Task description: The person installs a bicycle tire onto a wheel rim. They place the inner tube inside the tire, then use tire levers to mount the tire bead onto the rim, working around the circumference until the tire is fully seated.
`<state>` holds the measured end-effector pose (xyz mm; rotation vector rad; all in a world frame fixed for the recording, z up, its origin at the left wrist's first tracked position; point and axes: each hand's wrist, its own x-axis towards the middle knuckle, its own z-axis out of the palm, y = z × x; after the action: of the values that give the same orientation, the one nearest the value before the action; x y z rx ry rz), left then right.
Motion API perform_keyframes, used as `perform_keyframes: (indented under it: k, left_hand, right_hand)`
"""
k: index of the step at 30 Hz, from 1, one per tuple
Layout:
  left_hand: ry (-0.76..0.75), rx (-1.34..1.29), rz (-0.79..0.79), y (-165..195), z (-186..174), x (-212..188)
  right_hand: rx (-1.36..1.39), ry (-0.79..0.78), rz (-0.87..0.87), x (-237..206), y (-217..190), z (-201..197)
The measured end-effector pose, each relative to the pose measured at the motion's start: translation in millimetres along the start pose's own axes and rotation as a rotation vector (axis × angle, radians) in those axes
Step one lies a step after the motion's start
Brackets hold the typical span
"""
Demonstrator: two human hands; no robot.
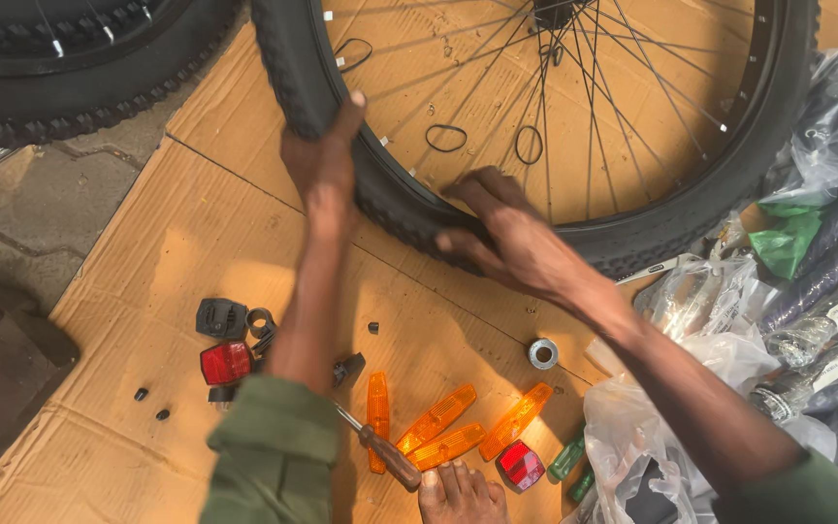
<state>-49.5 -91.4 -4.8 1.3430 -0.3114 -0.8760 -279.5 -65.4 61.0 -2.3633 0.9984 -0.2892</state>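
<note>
A bicycle wheel lies flat on cardboard, with a black knobby tyre point(671, 218) around a black rim point(760, 68) and thin spokes. My left hand point(325, 155) grips the tyre at its left side, thumb over the inner edge. My right hand point(501, 228) presses on the tyre's near side, fingers curled over the bead toward the rim. Both sleeves are olive green. My bare toes point(458, 490) show at the bottom edge.
On the cardboard point(177, 223) near me lie orange reflectors point(435, 419), red reflectors point(226, 362), a wooden-handled screwdriver point(385, 454), a metal ring point(542, 353) and small black parts. Plastic bags of parts point(807, 291) pile at the right. A second tyre point(60, 87) lies top left.
</note>
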Motion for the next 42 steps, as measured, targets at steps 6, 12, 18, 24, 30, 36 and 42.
perform_keyframes:
  k: [6, 12, 18, 24, 30, 36, 42]
  left_hand:
    - [0.088, 0.159, -0.022, 10.3, -1.7, 5.7]
    - [0.061, 0.074, -0.097, -20.7, 5.4, -64.3]
    - [-0.075, -0.056, -0.171, -4.1, -8.9, -62.8]
    - [-0.156, -0.134, -0.120, -3.2, -14.0, -56.8]
    - [-0.234, -0.235, -0.130, -11.4, -18.7, -49.3]
    - [-0.268, -0.286, -0.187, -13.4, -20.4, -44.2]
    - [-0.300, -0.287, -0.182, -19.3, -19.5, -42.6]
  right_hand:
    - [-0.089, -0.200, 0.137, -6.9, -5.2, -27.1]
    - [0.029, -0.386, 0.389, 7.1, -4.3, -22.7]
    - [0.000, -0.219, 0.325, 14.7, 3.5, -0.8]
    - [0.328, -0.349, 0.318, 42.7, 14.2, -6.8]
    - [0.827, -0.682, 0.522, 76.7, 24.1, -12.5]
    - [0.802, -0.522, 0.818, 86.1, 19.2, 5.7]
    - [0.724, -0.301, 0.841, 79.1, -1.7, 19.5]
